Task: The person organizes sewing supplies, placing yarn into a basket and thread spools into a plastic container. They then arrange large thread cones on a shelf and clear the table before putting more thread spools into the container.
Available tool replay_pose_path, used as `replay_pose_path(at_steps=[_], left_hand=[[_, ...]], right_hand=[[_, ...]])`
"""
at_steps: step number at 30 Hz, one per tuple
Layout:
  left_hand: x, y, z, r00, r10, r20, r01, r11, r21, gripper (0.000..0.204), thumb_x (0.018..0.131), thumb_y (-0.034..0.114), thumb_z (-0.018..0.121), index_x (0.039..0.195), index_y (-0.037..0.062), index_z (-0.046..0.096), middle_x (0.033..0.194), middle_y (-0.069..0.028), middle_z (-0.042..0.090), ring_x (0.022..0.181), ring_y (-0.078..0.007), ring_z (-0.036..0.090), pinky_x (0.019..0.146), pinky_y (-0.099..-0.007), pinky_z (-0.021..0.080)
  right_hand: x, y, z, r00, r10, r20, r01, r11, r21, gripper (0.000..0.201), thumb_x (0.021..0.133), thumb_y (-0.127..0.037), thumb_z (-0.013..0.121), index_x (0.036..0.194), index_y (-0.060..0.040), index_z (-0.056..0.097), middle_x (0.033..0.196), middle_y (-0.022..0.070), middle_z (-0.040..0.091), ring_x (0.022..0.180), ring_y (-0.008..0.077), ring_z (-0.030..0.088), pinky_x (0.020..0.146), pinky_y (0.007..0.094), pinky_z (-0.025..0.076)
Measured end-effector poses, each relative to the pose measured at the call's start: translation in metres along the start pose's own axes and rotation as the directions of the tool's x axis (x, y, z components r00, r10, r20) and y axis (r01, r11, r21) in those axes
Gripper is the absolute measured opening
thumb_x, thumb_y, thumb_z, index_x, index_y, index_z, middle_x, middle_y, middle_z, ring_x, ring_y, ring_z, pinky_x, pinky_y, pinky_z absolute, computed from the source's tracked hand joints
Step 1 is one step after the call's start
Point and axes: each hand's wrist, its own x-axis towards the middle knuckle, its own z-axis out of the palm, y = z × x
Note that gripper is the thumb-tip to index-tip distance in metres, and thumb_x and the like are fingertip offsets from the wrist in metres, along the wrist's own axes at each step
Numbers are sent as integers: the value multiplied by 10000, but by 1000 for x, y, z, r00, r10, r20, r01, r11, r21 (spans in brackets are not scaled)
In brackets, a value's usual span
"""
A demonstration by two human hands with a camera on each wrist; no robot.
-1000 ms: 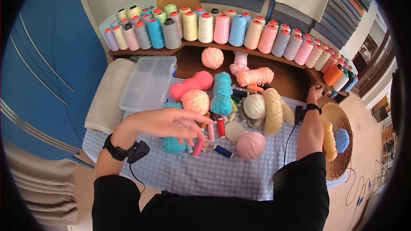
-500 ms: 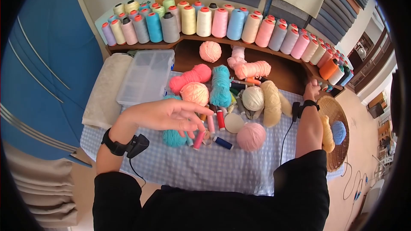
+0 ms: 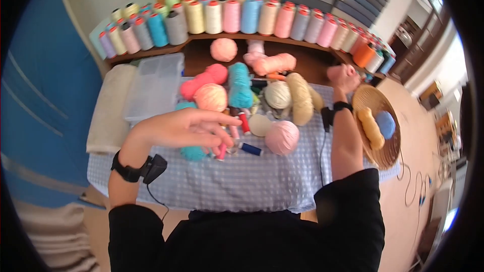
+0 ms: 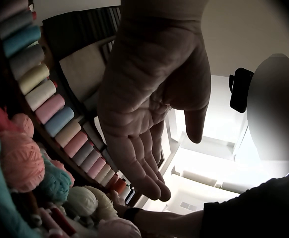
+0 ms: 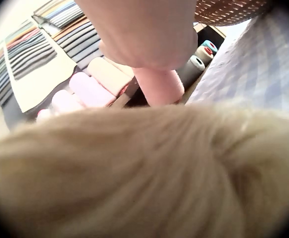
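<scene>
My right hand [image 3: 348,79] grips a pink thread cone [image 5: 159,88] at the right end of the shelf, beside the wicker basket [image 3: 359,102]. In the right wrist view the hand covers one end of the cone, and a cream yarn skein [image 5: 134,168] fills the foreground. My left hand [image 3: 179,128] hovers with loosely extended fingers over small thread spools, holding nothing. Below and beside it lie a teal yarn ball [image 3: 193,152], a pink spool [image 3: 222,152], a red spool [image 3: 244,123] and a navy spool [image 3: 250,149].
Thread cones line the curved wooden shelf [image 3: 201,36]. Several yarn balls and skeins cover the middle of the checked cloth [image 3: 242,186]. At the left lie a clear plastic box [image 3: 154,88] and a folded towel [image 3: 108,111]. The basket holds yellow yarn [image 3: 370,130] and blue yarn [image 3: 386,124].
My right hand has drawn back from under the shelf's right end, and a pink thread cone now shows in its grip. The left hand keeps its pose; the head view has shifted.
</scene>
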Motion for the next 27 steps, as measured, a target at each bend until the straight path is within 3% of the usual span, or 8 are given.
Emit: replay_pose_path(at_steps=[2, 5, 9, 12, 14, 18, 23, 27], left_hand=[[1, 4, 2, 1000, -10, 23, 9, 1000, 23, 482, 909, 124, 523, 1357, 46, 365, 1160, -96, 573, 941, -162, 598, 815, -289, 485], [3, 6, 7, 999, 13, 29, -14, 1000, 27, 483, 901, 107, 527, 1354, 41, 372, 1154, -103, 572, 955, -172, 593, 828, -294, 483], [0, 7, 8, 1000, 24, 16, -24, 1000, 18, 490, 905, 108, 520, 1364, 44, 361, 1132, -126, 579, 980, -188, 587, 849, -308, 476], [1, 4, 4, 1000, 17, 13, -17, 1000, 11, 496, 909, 123, 518, 1370, 48, 353, 1134, -127, 581, 977, -193, 591, 856, -313, 471], [3, 4, 3, 999, 33, 11, -33, 999, 8, 499, 911, 132, 519, 1373, 50, 349, 1138, -126, 583, 974, -195, 595, 856, -314, 469], [11, 5, 0, 1000, -21, -9, 22, 999, 48, 496, 916, 143, 517, 1374, 53, 348, 1160, -125, 578, 967, -199, 604, 849, -322, 475], [17, 7, -4, 997, -78, -20, 79, 996, 45, 495, 917, 147, 517, 1372, 51, 349, 1175, -123, 574, 976, -195, 599, 843, -328, 483], [24, 6, -4, 1000, -31, -1, 31, 999, 34, 500, 915, 153, 520, 1372, 47, 346, 1172, -123, 580, 988, -187, 588, 844, -328, 486]], right_hand=[[0, -22, -16, 995, 12, 96, -28, 985, 171, 553, 616, -450, 739, 888, 2, 574, 855, 186, 584, 861, 353, 559, 778, 439, 446], [9, -58, -32, 981, 123, 153, -144, 981, 133, 522, 648, -437, 663, 997, -60, 574, 1021, 153, 552, 965, 342, 560, 849, 420, 453], [40, -79, -43, 984, 97, 148, -114, 988, 108, 550, 659, -429, 661, 1082, -93, 556, 1075, 128, 510, 972, 325, 568, 836, 410, 468], [68, -79, -38, 980, 117, 163, -129, 989, 67, 554, 673, -421, 660, 1121, -113, 550, 1107, 129, 490, 976, 331, 568, 832, 411, 469], [83, -73, -29, 993, 12, 115, -15, 999, 29, 557, 686, -418, 657, 1143, -122, 542, 1125, 133, 480, 980, 334, 568, 829, 413, 469], [92, -61, -13, 971, 7, 238, -3, 1000, -17, 584, 707, -428, 661, 1186, -131, 508, 1150, 159, 467, 996, 343, 564, 834, 421, 468], [94, -46, 4, 972, -43, 232, 38, 999, 26, 528, 708, -396, 684, 1074, -62, 499, 1089, 197, 531, 987, 364, 570, 845, 428, 465], [91, -35, 11, 918, 108, 380, -100, 994, -42, 488, 689, -348, 695, 1021, -44, 507, 981, 211, 610, 950, 362, 595, 838, 419, 470]])
